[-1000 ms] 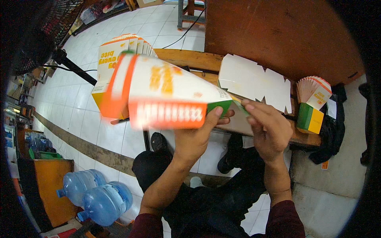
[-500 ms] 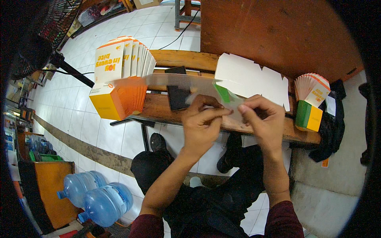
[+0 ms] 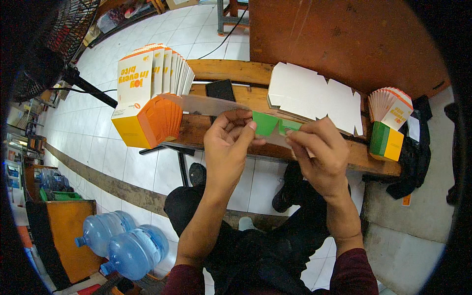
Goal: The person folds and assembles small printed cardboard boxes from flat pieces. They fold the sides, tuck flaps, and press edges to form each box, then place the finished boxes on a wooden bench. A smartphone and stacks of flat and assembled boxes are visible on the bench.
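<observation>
Between my two hands is a thin carton blank, whose green flaps [image 3: 264, 124] face up toward me and whose pale body runs off to the left, seen nearly edge-on. My left hand [image 3: 226, 145] pinches the blank beside the larger green flap, with the thumb on top. My right hand [image 3: 322, 157] grips the smaller green flap at the right end between thumb and fingers. Just beyond the hands, a pile of flat white carton blanks [image 3: 314, 93] lies on the wooden bench [image 3: 246, 100].
Fanned stacks of yellow, orange and white cartons stand at the left [image 3: 133, 125] and right [image 3: 386, 140] of the bench. A black phone-like slab [image 3: 220, 90] rests behind my left hand. Dark cloth [image 3: 415, 162] hangs at the right end. Blue water jugs [image 3: 135, 253] lie on the floor, lower left.
My left hand has moved left, away from my right hand. The carton blank has turned so its green flaps show more fully, and it is less blurred.
</observation>
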Action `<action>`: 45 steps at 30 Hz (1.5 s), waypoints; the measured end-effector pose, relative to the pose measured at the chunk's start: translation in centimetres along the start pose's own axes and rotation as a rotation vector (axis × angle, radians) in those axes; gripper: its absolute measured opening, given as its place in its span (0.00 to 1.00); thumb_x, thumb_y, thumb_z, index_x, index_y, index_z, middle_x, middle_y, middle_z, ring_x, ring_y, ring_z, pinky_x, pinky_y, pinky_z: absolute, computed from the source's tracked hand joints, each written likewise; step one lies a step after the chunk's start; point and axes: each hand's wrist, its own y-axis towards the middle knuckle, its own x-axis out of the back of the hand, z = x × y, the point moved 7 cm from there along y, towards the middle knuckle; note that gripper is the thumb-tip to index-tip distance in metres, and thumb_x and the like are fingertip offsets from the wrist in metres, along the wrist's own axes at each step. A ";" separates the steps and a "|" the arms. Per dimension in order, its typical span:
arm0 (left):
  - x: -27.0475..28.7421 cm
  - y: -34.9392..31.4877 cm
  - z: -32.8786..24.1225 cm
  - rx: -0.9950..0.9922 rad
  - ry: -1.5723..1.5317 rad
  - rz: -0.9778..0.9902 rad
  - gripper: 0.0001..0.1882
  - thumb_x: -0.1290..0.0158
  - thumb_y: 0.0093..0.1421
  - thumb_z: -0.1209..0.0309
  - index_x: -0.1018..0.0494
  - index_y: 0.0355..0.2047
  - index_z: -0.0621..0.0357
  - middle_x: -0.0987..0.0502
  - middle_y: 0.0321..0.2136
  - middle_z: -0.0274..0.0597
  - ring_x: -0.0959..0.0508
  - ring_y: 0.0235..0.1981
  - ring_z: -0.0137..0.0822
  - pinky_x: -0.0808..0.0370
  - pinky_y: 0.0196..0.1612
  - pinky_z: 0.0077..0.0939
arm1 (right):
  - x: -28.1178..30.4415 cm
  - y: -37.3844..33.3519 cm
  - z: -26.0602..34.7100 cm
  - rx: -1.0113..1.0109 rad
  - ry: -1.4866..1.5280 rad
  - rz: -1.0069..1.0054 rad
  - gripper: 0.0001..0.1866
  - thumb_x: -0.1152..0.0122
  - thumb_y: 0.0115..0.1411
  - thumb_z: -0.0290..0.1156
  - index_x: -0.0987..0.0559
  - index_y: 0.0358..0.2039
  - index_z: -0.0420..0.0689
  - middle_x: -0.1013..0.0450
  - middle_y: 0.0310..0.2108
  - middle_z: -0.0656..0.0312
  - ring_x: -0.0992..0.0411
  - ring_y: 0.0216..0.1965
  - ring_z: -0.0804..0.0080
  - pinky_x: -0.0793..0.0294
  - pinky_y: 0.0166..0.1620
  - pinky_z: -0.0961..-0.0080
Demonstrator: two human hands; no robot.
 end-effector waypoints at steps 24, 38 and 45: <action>-0.6 -2.1 1.7 -0.291 0.584 -0.117 0.19 0.36 0.57 0.64 0.23 0.44 0.61 0.20 0.40 0.42 0.22 0.41 0.33 0.25 0.46 0.29 | -2.5 -0.8 -2.8 -0.464 0.357 -0.087 0.04 0.36 0.55 0.23 0.21 0.30 0.37 0.24 0.29 0.55 0.25 0.33 0.67 0.28 0.40 0.73; -0.2 -2.9 2.2 -0.298 0.695 -0.004 0.12 0.44 0.64 0.66 0.21 0.45 0.56 0.20 0.40 0.41 0.21 0.41 0.33 0.25 0.45 0.28 | -1.9 -0.7 -1.6 -0.279 0.255 -0.107 0.04 0.35 0.52 0.22 0.21 0.30 0.40 0.25 0.28 0.55 0.27 0.32 0.60 0.32 0.40 0.67; -0.3 -3.0 2.0 -0.394 0.853 0.033 0.15 0.47 0.65 0.68 0.27 0.50 0.60 0.23 0.43 0.42 0.24 0.44 0.34 0.28 0.47 0.30 | -1.7 -0.6 -1.5 -0.208 0.205 -0.108 0.06 0.35 0.51 0.23 0.21 0.31 0.40 0.26 0.28 0.55 0.28 0.32 0.59 0.33 0.40 0.65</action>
